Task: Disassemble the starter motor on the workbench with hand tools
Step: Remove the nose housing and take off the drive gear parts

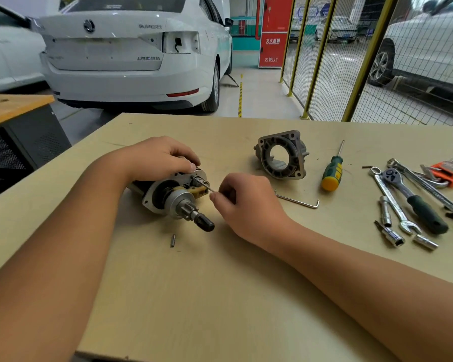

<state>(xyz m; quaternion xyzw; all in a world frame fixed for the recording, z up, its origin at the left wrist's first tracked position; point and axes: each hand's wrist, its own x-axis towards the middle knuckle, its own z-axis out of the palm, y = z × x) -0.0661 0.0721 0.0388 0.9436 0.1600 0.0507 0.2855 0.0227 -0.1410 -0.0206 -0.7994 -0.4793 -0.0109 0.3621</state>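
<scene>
The starter motor [174,195] lies on its side on the wooden workbench [220,283], its pinion shaft with a black tip pointing toward me. My left hand [157,158] grips the motor's top from above. My right hand [246,205] pinches a thin metal rod [205,186] whose far end sits in the solenoid part of the motor. The removed nose housing [281,155] stands to the right, apart from the motor. A small pin [172,240] lies on the bench in front of the motor.
A hex key [298,202] lies right of my right hand. A green-yellow screwdriver [332,171], a ratchet [413,199], wrenches [395,205], sockets [392,233] and an orange hex key set [447,171] lie at the right. White cars and a yellow mesh fence stand beyond the bench.
</scene>
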